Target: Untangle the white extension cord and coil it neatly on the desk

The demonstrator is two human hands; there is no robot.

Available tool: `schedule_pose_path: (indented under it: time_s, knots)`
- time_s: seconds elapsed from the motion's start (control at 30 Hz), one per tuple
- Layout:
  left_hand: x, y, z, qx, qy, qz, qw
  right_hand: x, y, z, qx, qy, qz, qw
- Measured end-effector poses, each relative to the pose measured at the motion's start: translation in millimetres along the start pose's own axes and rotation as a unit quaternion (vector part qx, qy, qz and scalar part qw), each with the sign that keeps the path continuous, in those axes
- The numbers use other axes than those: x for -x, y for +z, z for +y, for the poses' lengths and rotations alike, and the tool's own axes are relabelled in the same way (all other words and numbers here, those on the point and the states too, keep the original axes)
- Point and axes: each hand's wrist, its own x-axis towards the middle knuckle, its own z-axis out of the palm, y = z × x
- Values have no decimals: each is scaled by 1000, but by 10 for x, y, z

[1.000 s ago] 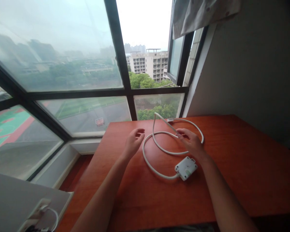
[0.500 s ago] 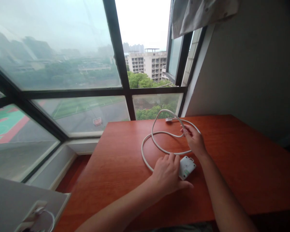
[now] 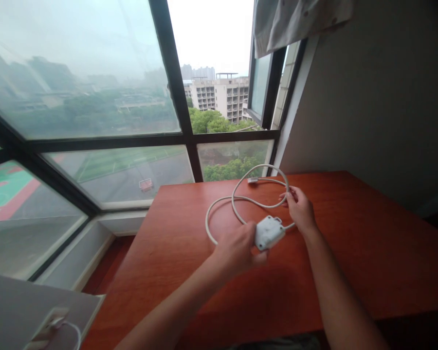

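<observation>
A white square charger block with a long white cable is on a reddish wooden table. My left hand grips the block by its left side and holds it just above the table top. My right hand is closed on the cable where its loops cross, a little beyond the block. The cable curls in two loops toward the window, and its small plug end lies at the far edge of the table.
A large window with dark frames runs behind the table, and a grey wall stands to the right. Cloth hangs at the top. At the lower left, another white adapter with a cable sits on a grey surface.
My left hand came across from the cable's left loop to the charger block, gripped it and lifted it toward the window. My right hand gathered the cable inward, and the loops tightened.
</observation>
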Motion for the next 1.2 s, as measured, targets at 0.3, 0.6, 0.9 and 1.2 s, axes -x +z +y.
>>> schedule_pose_path:
  time_s: [0.3, 0.6, 0.9, 1.2]
  knots:
    - [-45, -637, -695, 253, -64, 284, 923, -69, -45, 198, -106, 167, 40, 979]
    - [33, -764, -880, 349, -61, 395, 848, 3, -85, -89, -162, 249, -51, 953]
    - [142, -866, -826, 156, -93, 376, 908, 94, -11, 61, 47, 214, -257, 941]
    - [88, -1044, -788, 55, -15, 243, 968, 151, 176, -13, 438, 45, -201, 875]
